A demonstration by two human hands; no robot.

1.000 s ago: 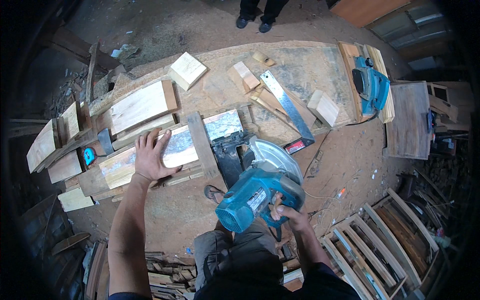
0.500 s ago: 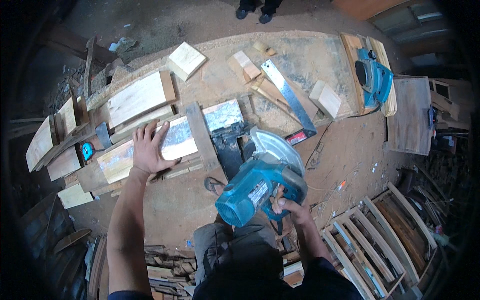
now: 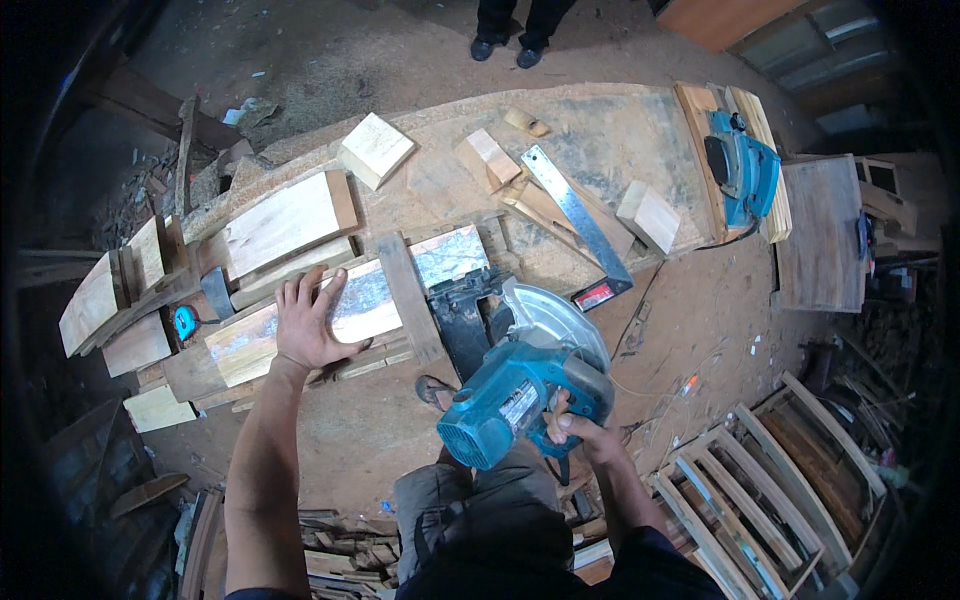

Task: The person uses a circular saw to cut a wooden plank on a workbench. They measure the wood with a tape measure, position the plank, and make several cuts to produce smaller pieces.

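My right hand is wrapped round the rear handle of a teal circular saw. The saw's metal blade guard faces away from me, and its dark base plate rests by the right part of a long pale board. My left hand lies on this board with fingers spread, pressing it from above. A narrow brown wood strip crosses the board between my left hand and the saw. The saw's blade is mostly hidden by the guard.
A metal try square and several wood blocks lie on the workbench. At its right end stands a teal power planer. A tape measure is at the left. Another person's shoes show beyond; wooden frames lie lower right.
The whole scene sits slightly lower in the picture, as the view has shifted. My hands, the saw and the board keep nearly the same places relative to each other.
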